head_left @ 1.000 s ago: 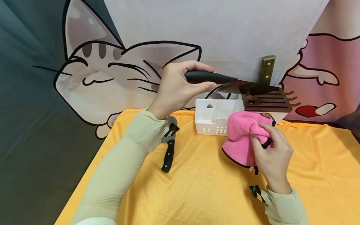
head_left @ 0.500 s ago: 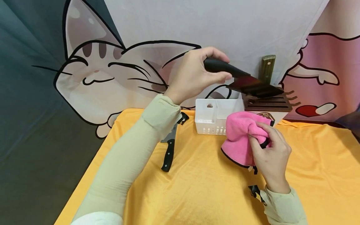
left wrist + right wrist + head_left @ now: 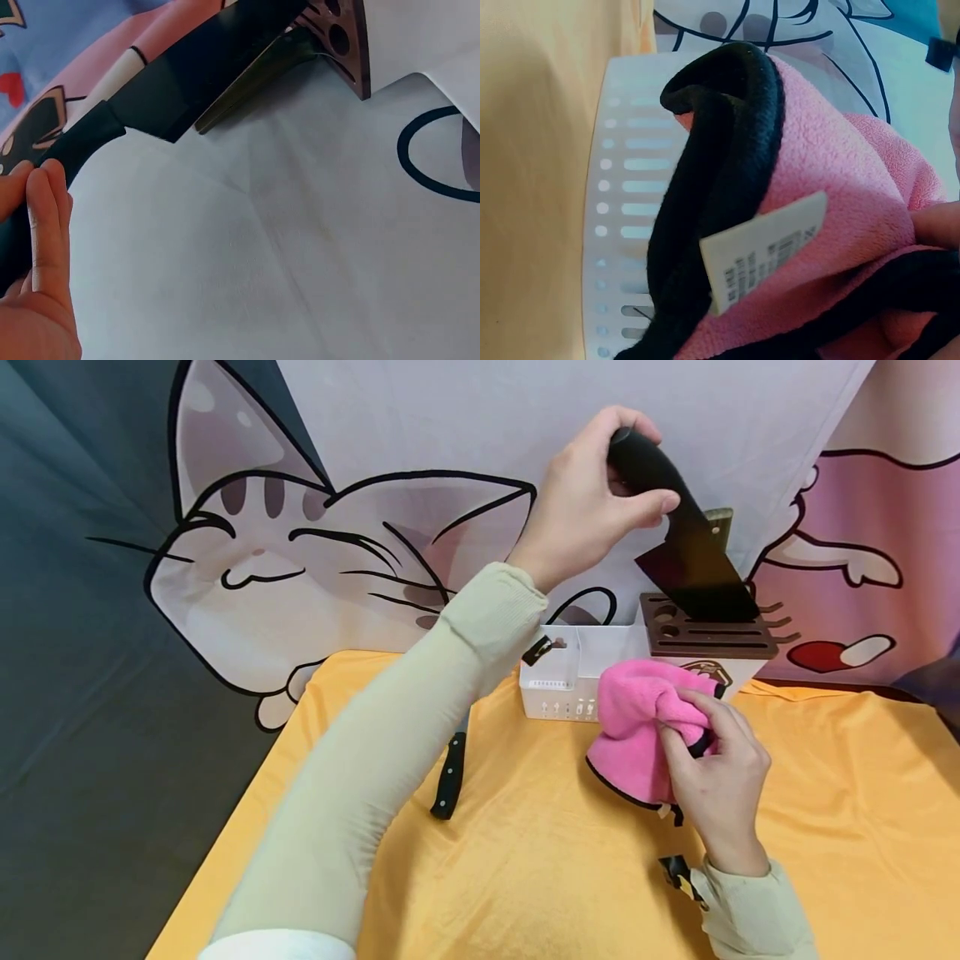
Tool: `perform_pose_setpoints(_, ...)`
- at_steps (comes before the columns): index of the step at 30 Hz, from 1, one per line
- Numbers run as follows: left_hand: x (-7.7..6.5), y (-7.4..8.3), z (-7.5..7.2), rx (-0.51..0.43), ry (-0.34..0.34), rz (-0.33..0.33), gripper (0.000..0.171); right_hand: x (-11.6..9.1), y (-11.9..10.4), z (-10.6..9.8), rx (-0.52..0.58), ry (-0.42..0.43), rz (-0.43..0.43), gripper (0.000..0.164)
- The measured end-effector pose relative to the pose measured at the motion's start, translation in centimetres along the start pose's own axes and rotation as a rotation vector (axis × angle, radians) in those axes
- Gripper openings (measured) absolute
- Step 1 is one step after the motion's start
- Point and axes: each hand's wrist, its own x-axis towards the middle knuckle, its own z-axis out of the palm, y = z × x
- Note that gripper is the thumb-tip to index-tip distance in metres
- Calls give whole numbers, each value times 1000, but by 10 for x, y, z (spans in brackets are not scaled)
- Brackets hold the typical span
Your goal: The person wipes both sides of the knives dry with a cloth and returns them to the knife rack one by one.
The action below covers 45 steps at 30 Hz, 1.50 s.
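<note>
My left hand point(image 3: 573, 502) grips the black handle of a cleaver point(image 3: 697, 564). The blade slants down to the right, its lower end right at the slots of the brown-topped knife block point(image 3: 667, 647). In the left wrist view the dark cleaver point(image 3: 202, 71) reaches up toward that slotted top. A knife with a wooden handle point(image 3: 722, 522) stands in the block behind the blade, partly hidden. Between thumb and fingers my right hand point(image 3: 723, 777) pinches a bunched pink cloth point(image 3: 637, 735) with black edging. A printed label point(image 3: 765, 251) hangs from it.
A black-handled knife point(image 3: 450, 781) lies on the yellow tablecloth point(image 3: 525, 860), its blade mostly hidden by my left sleeve. The white perforated basket point(image 3: 551, 697) adjoins the block. Brown hooks point(image 3: 783, 631) jut from the block's right side. A printed curtain point(image 3: 247, 577) hangs behind.
My left hand has moved right and up, tipping the cleaver from nearly level to steeply slanted, blade end down at the block. The right hand and cloth have drifted slightly left.
</note>
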Motion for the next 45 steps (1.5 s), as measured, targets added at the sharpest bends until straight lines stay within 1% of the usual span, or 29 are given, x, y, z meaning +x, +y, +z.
perform_pose_setpoints(3,12,-4,8,106,-13,-13,54,-1,0,1,0,-5,2,32)
perform_pose_setpoints(5,18,-6,14,173,-29,-7,56,-1,0,1,1,-8,0,32)
perform_pose_setpoints(8,26,-8,22,244,-45,4,59,-1,0,2,2,-14,-9,32)
perform_pose_setpoints(10,30,-8,28,262,-49,8,60,-1,0,3,2,-18,-13,33)
perform_pose_setpoints(13,36,-5,39,280,-65,-8,62,-1,0,4,5,-21,-19,33)
perform_pose_setpoints(17,42,-2,55,321,-114,-35,61,-2,0,5,8,-15,-19,32)
perform_pose_setpoints(23,45,-3,76,424,-188,-28,65,-2,-1,4,16,-13,-24,32)
perform_pose_setpoints(27,46,-6,90,469,-227,-27,64,-2,-1,4,18,-16,-30,32)
perform_pose_setpoints(32,42,-12,109,550,-280,-41,62,-4,1,3,13,-19,-30,32)
perform_pose_setpoints(35,39,-19,115,592,-303,-29,62,-4,1,3,9,-21,-26,33)
perform_pose_setpoints(39,36,-28,123,635,-317,-23,63,-3,-2,3,11,-19,-29,32)
perform_pose_setpoints(45,31,-40,134,631,-354,-101,60,-1,-8,2,8,-23,-28,31)
